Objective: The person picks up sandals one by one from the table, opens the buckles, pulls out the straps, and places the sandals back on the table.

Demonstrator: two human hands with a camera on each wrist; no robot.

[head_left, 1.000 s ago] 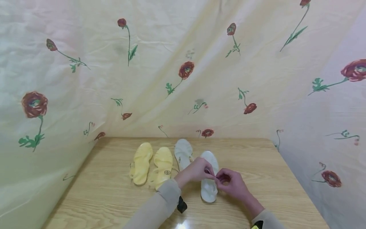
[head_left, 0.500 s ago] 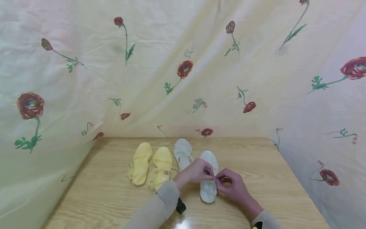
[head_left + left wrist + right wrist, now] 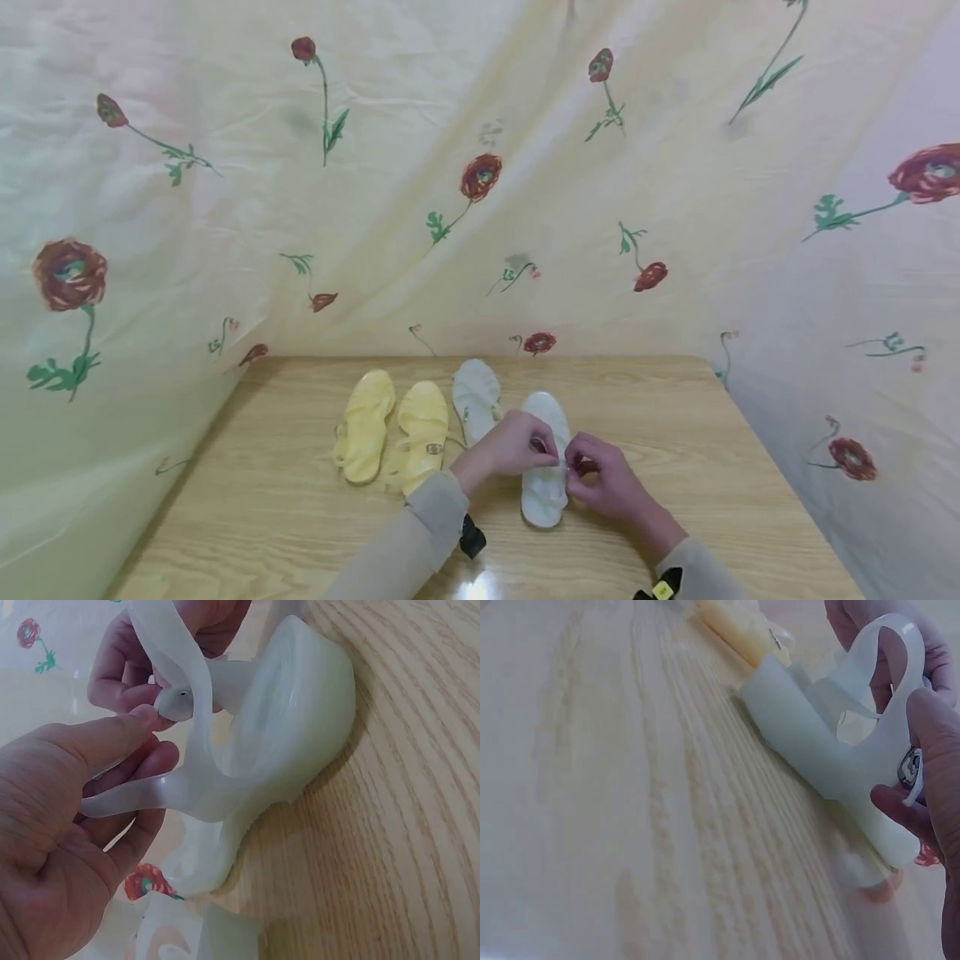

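Observation:
A whitish jelly sandal (image 3: 545,496) lies on the table between my hands, toe pointing away. My left hand (image 3: 517,446) comes over it from the left, and its fingers pinch the ankle strap (image 3: 135,795) in the left wrist view. From the right, my right hand (image 3: 611,479) holds the sandal's side by a round metal buckle (image 3: 910,766), thumb and finger on either side of it. A strap end with a small hole (image 3: 176,703) shows near the fingertips. The matching white sandal (image 3: 476,400) lies to the left, partly behind my left hand.
Two yellow sandals, one farther left (image 3: 367,429) and one nearer (image 3: 423,425), lie with toes away. The wooden table (image 3: 675,417) ends at a floral cloth (image 3: 390,167) at the back and sides. My left sleeve (image 3: 420,533) passes close to the nearer yellow sandal.
My fingertips, which met over the white sandal's strap, now stand slightly apart, the left hand a little further left. The head view has shifted slightly. The sandals stay in place.

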